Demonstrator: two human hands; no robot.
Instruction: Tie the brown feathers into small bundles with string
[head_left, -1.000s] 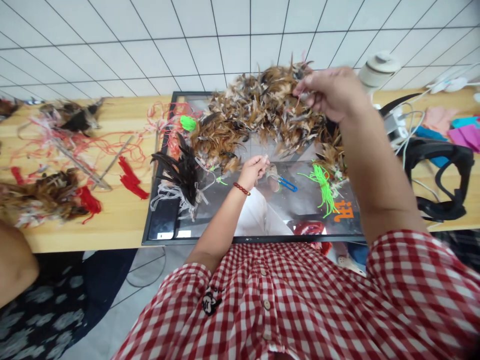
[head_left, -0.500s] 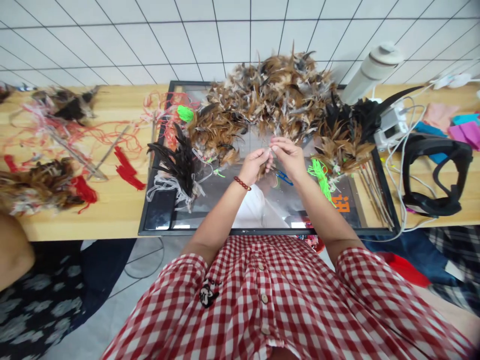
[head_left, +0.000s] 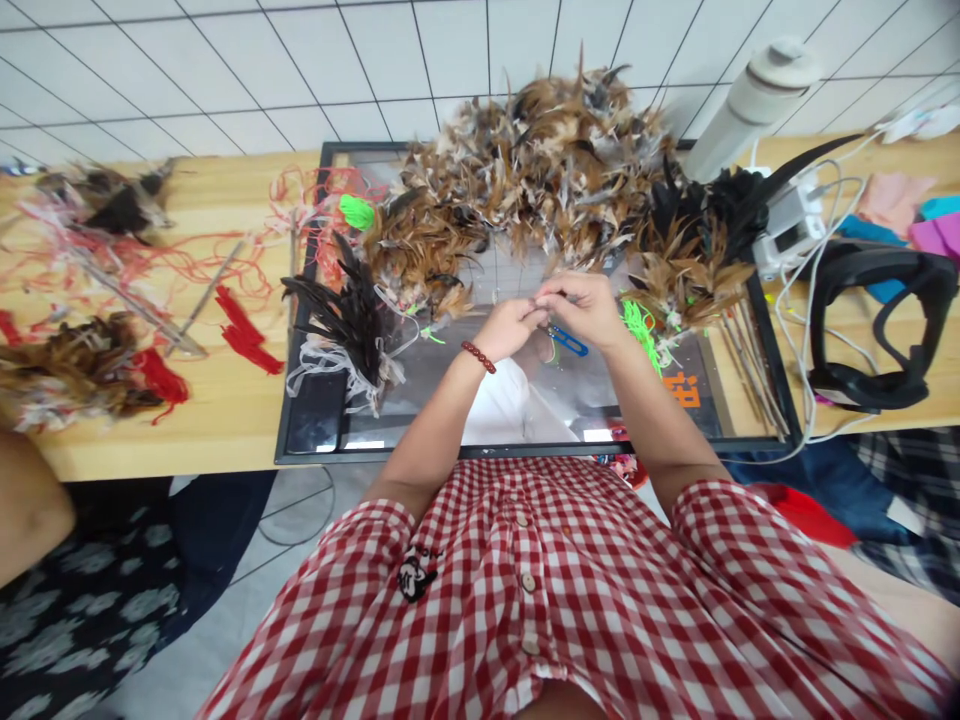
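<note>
My left hand [head_left: 508, 328] and my right hand [head_left: 583, 305] meet fingertip to fingertip above the glass-topped black-framed tray [head_left: 450, 455]. Both are closed in a pinch, and whatever they hold is too small and hidden to name. A blue tool [head_left: 568, 341] lies just below my right hand. Behind my hands rises a large heap of brown feathers [head_left: 555, 170]. A bundle of black feathers [head_left: 349, 315] with white ties is left of my left hand. Bright green strings [head_left: 643, 332] lie right of my right hand.
Red threads [head_left: 247, 330], more feathers [head_left: 90, 365] and thin sticks [head_left: 131, 298] cover the wooden table's left part. At right are a pale bottle [head_left: 754, 108], a white device [head_left: 789, 235] with cables and a black headset frame [head_left: 881, 325]. A person's arm [head_left: 30, 510] shows at lower left.
My hands have drawn closer together, their fingers folded in more. The brown feather piece seen below my fingers earlier is now hidden. The view has shifted slightly.
</note>
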